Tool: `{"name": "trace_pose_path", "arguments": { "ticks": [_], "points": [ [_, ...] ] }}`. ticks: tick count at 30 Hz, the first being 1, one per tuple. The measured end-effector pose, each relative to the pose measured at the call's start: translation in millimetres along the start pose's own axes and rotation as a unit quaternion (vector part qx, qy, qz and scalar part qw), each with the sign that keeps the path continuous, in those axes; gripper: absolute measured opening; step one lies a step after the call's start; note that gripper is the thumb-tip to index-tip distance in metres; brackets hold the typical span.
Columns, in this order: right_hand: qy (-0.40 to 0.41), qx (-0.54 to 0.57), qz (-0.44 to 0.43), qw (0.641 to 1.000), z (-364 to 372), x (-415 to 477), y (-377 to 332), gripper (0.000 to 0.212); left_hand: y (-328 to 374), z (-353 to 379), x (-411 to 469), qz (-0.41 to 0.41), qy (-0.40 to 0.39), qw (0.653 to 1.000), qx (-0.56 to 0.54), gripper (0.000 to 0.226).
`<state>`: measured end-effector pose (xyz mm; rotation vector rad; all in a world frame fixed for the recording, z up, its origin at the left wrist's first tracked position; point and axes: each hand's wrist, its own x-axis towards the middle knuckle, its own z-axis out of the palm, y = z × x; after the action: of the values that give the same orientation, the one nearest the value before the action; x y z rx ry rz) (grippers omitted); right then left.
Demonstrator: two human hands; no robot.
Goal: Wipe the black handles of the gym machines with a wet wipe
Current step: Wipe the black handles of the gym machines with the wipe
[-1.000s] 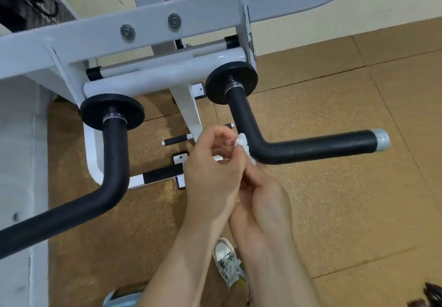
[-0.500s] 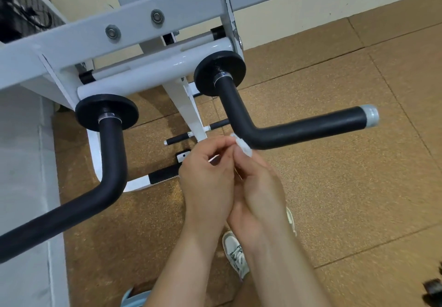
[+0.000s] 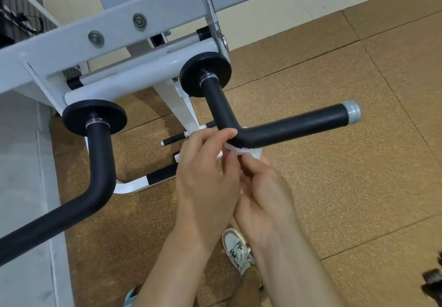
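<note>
Two bent black handles stick out from a white gym machine. The right handle [image 3: 287,127] bends and runs to the right, ending in a grey cap. The left handle [image 3: 100,163] curves down toward the lower left. A white wet wipe [image 3: 248,150] is bunched just under the bend of the right handle. My left hand [image 3: 205,177] and my right hand [image 3: 263,187] both pinch the wipe between their fingertips. The left hand's fingers touch the underside of the bend. Most of the wipe is hidden by my fingers.
The white machine frame [image 3: 148,27] crosses the top of the view, with a black disc [image 3: 205,74] at each handle's root. Brown cork-like floor tiles [image 3: 346,199] lie below. My shoe [image 3: 236,249] stands under my arms. A dark object [image 3: 433,280] sits at the right edge.
Both hands have risen with the wipe, from just below the handle's bend to touching its underside. The view has shifted slightly.
</note>
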<state>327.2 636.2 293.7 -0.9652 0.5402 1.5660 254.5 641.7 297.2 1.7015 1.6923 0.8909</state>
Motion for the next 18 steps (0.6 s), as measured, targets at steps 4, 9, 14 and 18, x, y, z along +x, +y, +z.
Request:
{"name": "trace_pose_path", "arguments": {
  "ticks": [4, 9, 14, 18],
  "points": [
    [0.024, 0.039, -0.071, 0.996, -9, -6, -17, 0.023, 2, 2, 3, 0.058, -0.012, 0.995, 0.086, 0.029],
    [0.004, -0.063, -0.012, 0.998, -4, -7, -8, 0.024, 10, 11, 6, 0.083, -0.026, 0.991, 0.102, 0.029],
    [0.029, -0.011, -0.094, 0.995, -8, -10, -18, 0.015, 9, 10, 7, 0.091, -0.038, 0.991, 0.086, 0.029],
    [0.019, -0.073, -0.075, 0.994, -2, -13, -8, 0.018, 7, 9, 8, 0.088, -0.043, 0.993, 0.064, 0.026]
  ]
}}
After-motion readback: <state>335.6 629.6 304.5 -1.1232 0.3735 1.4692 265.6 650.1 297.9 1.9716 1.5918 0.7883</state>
